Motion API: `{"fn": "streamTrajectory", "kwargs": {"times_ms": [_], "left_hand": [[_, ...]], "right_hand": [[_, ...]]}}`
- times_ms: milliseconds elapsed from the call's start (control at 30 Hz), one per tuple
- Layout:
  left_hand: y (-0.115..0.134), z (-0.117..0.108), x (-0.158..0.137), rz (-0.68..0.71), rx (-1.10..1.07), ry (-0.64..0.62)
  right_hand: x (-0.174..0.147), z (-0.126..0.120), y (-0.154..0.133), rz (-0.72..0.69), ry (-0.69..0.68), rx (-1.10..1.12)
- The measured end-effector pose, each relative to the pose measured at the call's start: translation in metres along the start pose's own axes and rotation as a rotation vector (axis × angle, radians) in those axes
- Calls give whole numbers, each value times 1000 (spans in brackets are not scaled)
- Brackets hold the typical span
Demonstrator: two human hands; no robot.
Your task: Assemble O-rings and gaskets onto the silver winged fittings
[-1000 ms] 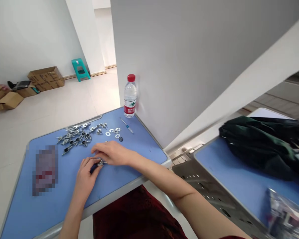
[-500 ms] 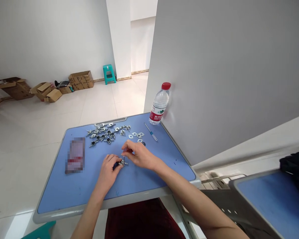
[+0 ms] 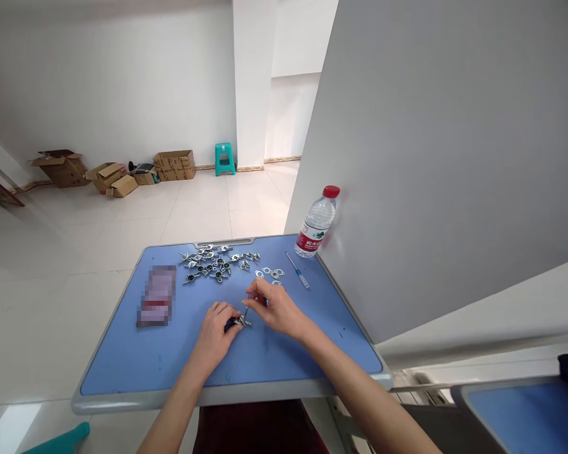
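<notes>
My left hand (image 3: 216, 330) is closed on a small metal fitting (image 3: 241, 321) with thin prongs, holding it down on the blue table (image 3: 180, 359). Pinched in the fingers of my right hand (image 3: 275, 306) is a small screwdriver (image 3: 247, 311), its handle mostly hidden. The thin shaft points down and meets the fitting. Beyond my hands lies a pile of similar metal fittings (image 3: 211, 268), some with round black centres. Several flat metal plates with holes (image 3: 275, 272) lie behind my right hand. Right of them rests another screwdriver (image 3: 298, 270) with a clear and blue handle.
A water bottle (image 3: 318, 222) with a red cap stands at the far right corner against a grey partition (image 3: 430, 157). A blurred purple packet (image 3: 158, 296) lies on the left. Cardboard boxes (image 3: 175, 165) and a green stool (image 3: 224, 159) stand by the wall.
The camera view has tilted and shifted, so the table and everything on it appear lower and further right. Both hands stay at the fitting, with the screwdriver shaft leaning slightly more.
</notes>
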State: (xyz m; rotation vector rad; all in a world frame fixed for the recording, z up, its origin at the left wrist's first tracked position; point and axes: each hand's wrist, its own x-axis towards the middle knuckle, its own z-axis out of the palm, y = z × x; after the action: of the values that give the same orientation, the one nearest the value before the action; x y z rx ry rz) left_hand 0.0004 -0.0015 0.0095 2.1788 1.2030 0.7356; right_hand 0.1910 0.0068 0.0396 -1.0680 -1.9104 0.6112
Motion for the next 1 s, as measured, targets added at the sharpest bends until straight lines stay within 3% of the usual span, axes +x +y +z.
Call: {"fn": "streamTrajectory", "kwargs": {"times_ms": [167,333,633,1000], "left_hand": [[5,-3,-1,-40,-10,-8],[7,-3,-2,-63,-31,-26],[4,-1,-1,-81,-11,-22],[4,0,-1,-91,-3,-17]], "right_hand": [[0,-1,5,-34,17,-8],[-1,-1,0,-88,119,58],[-3,7,-6,-167,-46,14],[-3,8,-3,-178,-30,-11]]}}
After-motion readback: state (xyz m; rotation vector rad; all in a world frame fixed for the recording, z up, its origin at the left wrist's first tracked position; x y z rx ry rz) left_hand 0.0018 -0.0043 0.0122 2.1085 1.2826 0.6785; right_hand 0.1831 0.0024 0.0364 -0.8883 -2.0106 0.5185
